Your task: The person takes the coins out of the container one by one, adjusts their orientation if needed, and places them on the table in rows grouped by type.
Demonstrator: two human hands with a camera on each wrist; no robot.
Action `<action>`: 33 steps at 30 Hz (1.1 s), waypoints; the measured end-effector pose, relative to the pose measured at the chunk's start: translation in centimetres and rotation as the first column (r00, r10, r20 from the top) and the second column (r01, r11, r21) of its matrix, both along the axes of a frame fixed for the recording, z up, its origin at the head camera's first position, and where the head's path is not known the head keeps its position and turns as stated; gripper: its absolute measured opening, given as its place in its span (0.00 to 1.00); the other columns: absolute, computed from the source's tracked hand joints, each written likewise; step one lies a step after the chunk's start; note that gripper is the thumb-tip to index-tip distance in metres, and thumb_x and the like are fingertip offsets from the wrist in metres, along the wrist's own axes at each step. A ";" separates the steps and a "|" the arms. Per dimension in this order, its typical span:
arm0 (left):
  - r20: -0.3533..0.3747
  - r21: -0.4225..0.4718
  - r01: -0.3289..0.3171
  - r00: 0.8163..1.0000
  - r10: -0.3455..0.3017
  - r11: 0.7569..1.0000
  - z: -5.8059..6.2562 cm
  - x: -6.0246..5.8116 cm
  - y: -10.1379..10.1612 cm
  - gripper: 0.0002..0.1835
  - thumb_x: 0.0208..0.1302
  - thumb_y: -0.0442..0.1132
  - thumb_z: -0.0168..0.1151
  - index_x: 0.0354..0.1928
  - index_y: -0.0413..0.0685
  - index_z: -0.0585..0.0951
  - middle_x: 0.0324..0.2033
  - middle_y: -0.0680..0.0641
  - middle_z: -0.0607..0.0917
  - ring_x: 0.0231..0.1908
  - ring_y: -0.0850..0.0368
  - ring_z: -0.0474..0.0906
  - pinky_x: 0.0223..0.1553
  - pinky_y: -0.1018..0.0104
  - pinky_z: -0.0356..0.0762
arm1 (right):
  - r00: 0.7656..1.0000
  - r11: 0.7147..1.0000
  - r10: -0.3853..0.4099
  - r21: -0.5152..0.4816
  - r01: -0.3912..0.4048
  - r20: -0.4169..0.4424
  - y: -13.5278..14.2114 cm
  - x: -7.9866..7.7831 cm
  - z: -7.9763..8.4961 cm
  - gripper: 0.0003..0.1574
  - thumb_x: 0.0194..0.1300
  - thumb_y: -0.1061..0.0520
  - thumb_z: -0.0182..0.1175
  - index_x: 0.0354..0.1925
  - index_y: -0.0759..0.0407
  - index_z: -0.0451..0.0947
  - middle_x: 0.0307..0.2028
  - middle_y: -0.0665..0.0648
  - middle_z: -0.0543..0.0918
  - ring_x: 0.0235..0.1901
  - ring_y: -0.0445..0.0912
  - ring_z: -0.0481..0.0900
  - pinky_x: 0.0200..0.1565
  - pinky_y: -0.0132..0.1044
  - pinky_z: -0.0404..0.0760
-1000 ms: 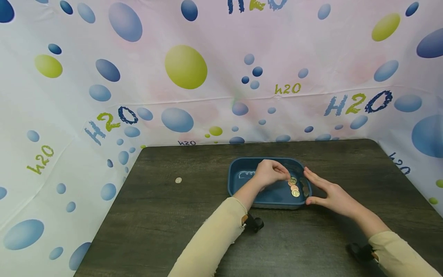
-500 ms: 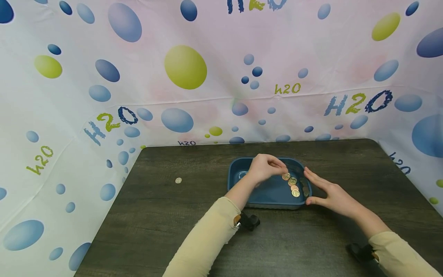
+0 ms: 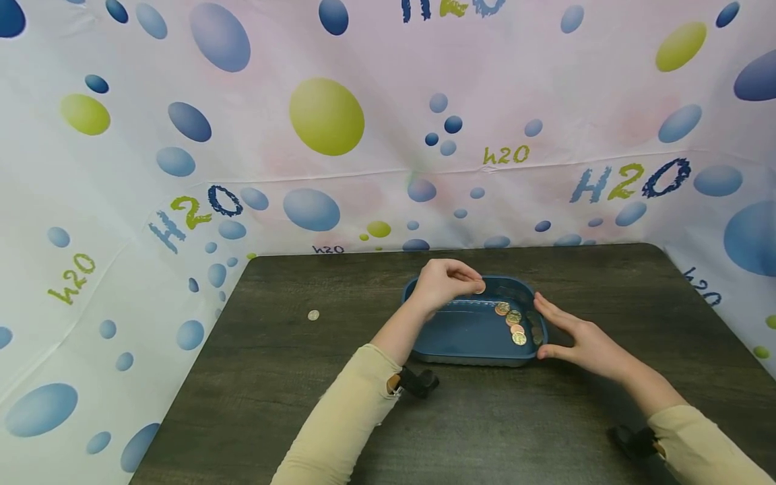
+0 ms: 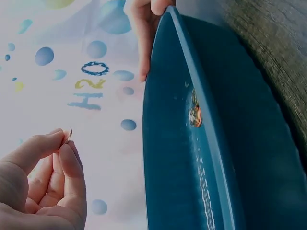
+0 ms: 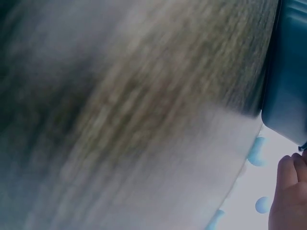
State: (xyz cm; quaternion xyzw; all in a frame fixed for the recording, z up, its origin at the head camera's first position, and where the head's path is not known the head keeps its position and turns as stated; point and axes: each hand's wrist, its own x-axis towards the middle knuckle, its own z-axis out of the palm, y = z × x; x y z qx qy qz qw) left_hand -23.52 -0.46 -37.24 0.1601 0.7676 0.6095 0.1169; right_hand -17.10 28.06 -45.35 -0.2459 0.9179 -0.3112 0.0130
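Note:
My left hand [image 3: 445,286] is above the back left part of a blue plastic container [image 3: 461,353], pinching a coin [image 4: 67,136] between thumb and fingertips. Inside the container, several gold and copper-coloured coins [image 3: 514,329] lie near its right end, some overlapping. The left wrist view shows the held coin almost edge-on. My right hand [image 3: 585,343] touches the container's right end, its fingers toward the far corner and its thumb by the near one. Only part of that hand shows in the right wrist view. A lone coin [image 3: 312,315] lies on the table to the left.
The dark wood-grain table [image 3: 273,391] carries the container near its back edge. Behind and beside it hangs a white sheet [image 3: 388,121] printed with blue and green dots and "H2O" lettering.
My left hand has moved left and back from the coins at the container's right end. A coin it covered now shows, and another is visible in its fingertips. The right hand keeps its place.

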 end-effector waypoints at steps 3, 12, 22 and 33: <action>0.001 0.008 -0.006 1.000 0.006 1.000 -0.1 -0.1 -0.9 0.06 0.55 0.36 0.72 0.35 0.44 0.87 0.29 0.50 0.86 0.34 0.54 0.83 0.37 0.65 0.80 | 1.000 1.000 0.000 -0.001 0.000 -0.001 0.1 0.1 0.1 0.57 0.57 0.45 0.68 0.75 0.55 0.48 0.74 0.56 0.46 0.63 0.71 0.59 0.51 0.68 0.67; 0.040 0.038 -0.047 0.998 0.046 0.998 0.1 0.0 -5.5 0.12 0.57 0.38 0.71 0.41 0.38 0.85 0.34 0.44 0.87 0.41 0.45 0.82 0.42 0.61 0.80 | 1.000 1.000 0.003 0.002 -0.003 0.006 0.0 0.1 0.1 0.58 0.58 0.45 0.67 0.75 0.55 0.47 0.74 0.55 0.45 0.63 0.71 0.58 0.51 0.69 0.66; 0.096 0.084 -0.200 0.977 0.192 0.976 -0.4 0.4 -11.9 0.17 0.57 0.36 0.70 0.45 0.32 0.82 0.35 0.43 0.86 0.41 0.46 0.83 0.50 0.53 0.77 | 1.000 1.000 -0.003 0.014 0.003 0.013 0.0 0.1 0.3 0.58 0.57 0.44 0.67 0.75 0.54 0.47 0.74 0.54 0.45 0.63 0.71 0.58 0.51 0.69 0.66; 0.115 0.012 -0.348 0.932 0.344 0.937 -2.2 2.5 -19.8 0.19 0.58 0.38 0.69 0.47 0.31 0.80 0.35 0.45 0.86 0.46 0.38 0.79 0.56 0.49 0.71 | 1.000 1.000 -0.005 0.007 0.005 0.012 0.0 0.2 0.2 0.58 0.57 0.44 0.68 0.75 0.55 0.47 0.74 0.56 0.46 0.63 0.71 0.58 0.51 0.69 0.66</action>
